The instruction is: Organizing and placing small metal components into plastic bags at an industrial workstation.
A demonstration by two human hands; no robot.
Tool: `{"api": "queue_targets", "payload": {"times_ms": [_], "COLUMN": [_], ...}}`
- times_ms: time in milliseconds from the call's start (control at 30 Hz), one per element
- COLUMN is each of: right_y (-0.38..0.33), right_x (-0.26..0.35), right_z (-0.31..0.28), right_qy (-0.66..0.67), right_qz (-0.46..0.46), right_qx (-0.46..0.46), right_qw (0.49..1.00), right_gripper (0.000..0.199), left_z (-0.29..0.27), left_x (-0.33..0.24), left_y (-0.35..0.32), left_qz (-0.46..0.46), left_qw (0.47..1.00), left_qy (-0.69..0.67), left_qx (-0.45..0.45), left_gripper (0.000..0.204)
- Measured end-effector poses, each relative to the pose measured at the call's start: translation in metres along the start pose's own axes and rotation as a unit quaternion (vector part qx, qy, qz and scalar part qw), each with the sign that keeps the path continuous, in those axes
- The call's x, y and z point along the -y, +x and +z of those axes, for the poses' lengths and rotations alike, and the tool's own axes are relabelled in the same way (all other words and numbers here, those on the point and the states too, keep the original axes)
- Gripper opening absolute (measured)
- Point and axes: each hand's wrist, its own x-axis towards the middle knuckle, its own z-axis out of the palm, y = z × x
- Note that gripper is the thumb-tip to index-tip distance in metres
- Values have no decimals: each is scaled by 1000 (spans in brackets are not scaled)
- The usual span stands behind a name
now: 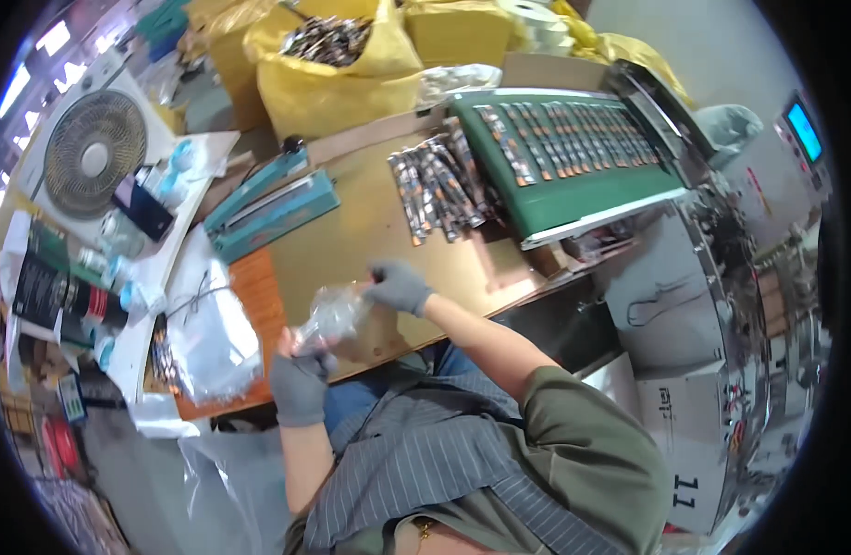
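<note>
A clear plastic bag is stretched between my two grey-gloved hands above the near part of the table. My left hand, its fingertips bare, grips the bag's near left end. The fingers of my right hand are pinched at its far right edge. The bag looks crumpled, and I make out nothing inside it. Beyond my right hand lies a loose pile of slim printed stick packs. To the left of my left hand is a stack of flat clear bags.
A teal bar sealer stands at the table's far left. A green conveyor belt carrying rows of stick packs reaches the table from the right. Behind stands a yellow bag of packs. A fan and cluttered white shelf are left.
</note>
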Motion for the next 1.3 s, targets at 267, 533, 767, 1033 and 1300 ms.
{"api": "queue_targets", "payload": {"times_ms": [267,533,767,1033,1300], "right_y": [-52,47,128,130,-78], "right_x": [-46,-22,-84,-53,-87], "right_z": [-49,-87,-170,-140,-106], "right_qy": [-220,-363,-282,9,-221], "right_qz": [-40,-33,227,177,215], "right_qx": [15,-162,-142,-88,-103], "right_qw": [974,917,921,980,946], "right_gripper": [96,112,117,76,88], "left_z": [17,-76,-38,6,0], "left_x": [-26,44,60,72,87], "left_y": [8,145,179,248,260], "left_qz": [173,334,373,320,374], "left_qw": [969,575,530,587,565], "left_qy": [78,741,761,742,733], "left_qx": [157,-92,-30,53,53], "left_gripper": [49,54,59,66,62]}}
